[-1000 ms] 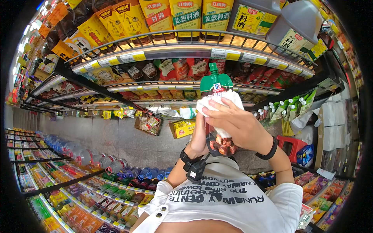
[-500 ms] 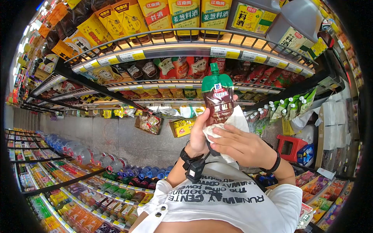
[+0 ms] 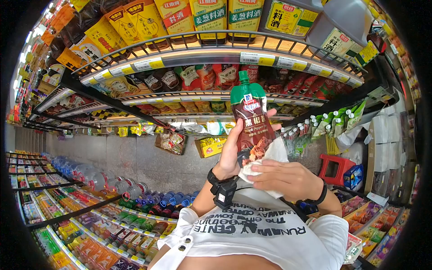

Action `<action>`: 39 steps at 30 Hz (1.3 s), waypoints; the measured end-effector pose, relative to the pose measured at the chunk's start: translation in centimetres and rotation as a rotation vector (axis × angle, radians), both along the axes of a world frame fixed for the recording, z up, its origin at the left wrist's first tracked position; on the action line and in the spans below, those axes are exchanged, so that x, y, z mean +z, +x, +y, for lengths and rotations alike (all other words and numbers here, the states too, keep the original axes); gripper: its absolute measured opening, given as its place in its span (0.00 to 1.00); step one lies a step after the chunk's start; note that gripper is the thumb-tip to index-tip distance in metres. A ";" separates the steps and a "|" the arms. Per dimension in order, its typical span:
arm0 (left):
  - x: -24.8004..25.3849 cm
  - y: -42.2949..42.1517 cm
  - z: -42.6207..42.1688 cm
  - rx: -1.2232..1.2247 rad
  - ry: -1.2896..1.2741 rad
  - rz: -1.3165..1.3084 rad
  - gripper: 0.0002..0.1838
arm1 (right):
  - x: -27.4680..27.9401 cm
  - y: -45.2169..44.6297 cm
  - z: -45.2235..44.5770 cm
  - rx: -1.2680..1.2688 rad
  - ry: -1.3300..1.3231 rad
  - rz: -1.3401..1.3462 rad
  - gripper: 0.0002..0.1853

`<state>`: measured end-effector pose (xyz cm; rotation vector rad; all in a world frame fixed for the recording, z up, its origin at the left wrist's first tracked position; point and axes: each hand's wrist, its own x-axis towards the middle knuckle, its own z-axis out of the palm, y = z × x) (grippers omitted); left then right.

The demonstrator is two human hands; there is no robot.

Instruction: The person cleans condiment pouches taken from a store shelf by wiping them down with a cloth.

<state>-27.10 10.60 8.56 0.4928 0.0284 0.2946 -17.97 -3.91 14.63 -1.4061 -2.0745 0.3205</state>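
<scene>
My left hand [image 3: 230, 150] is closed around a black pepper sauce pouch [image 3: 253, 119], thumb along its front edge and fingertips showing behind its right side. The pouch is dark brown with a green top and a green screw cap, held upright with the cap away from me. A food picture shows on its lower front. My right hand [image 3: 288, 177] grips a white cloth [image 3: 278, 153], pressed against the bottom of the pouch. Part of the cloth lies hidden under my fingers.
A wire-fronted shelf [image 3: 216, 49] of cooking wine bottles stands ahead, with bagged goods on lower tiers. Open cartons [image 3: 212, 146] sit on the floor. At right are a red stool [image 3: 332, 168] and hanging pouches [image 3: 337, 121]. Water bottles [image 3: 96, 175] line the left shelving.
My right hand and the cloth have slid down the pouch toward me, uncovering its lower front and food picture. The pouch has shifted slightly left.
</scene>
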 end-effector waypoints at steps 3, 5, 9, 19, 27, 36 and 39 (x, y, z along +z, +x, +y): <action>0.2 0.0 0.2 0.013 0.004 -0.006 0.33 | 0.7 1.4 -1.0 0.013 -0.101 0.170 0.13; 0.7 -0.1 0.3 0.048 0.000 -0.039 0.34 | 1.7 2.2 -1.3 -0.126 -0.114 0.305 0.14; 1.4 -0.5 0.5 0.142 0.038 -0.022 0.35 | 2.6 3.3 -0.5 -0.783 0.343 0.190 0.20; 0.9 -2.4 -0.2 0.092 -0.029 0.112 0.30 | 0.8 3.8 8.9 -0.548 0.516 -0.412 0.20; -0.3 -2.4 1.0 0.050 0.047 0.032 0.30 | 0.9 4.4 8.6 -0.462 0.454 0.007 0.18; 1.2 -1.3 0.8 0.100 0.076 -0.058 0.34 | 3.1 6.1 6.9 -0.825 0.500 -0.024 0.06; 0.8 -1.2 1.2 0.121 0.073 -0.059 0.35 | 3.5 6.9 6.2 -0.866 0.448 -0.057 0.07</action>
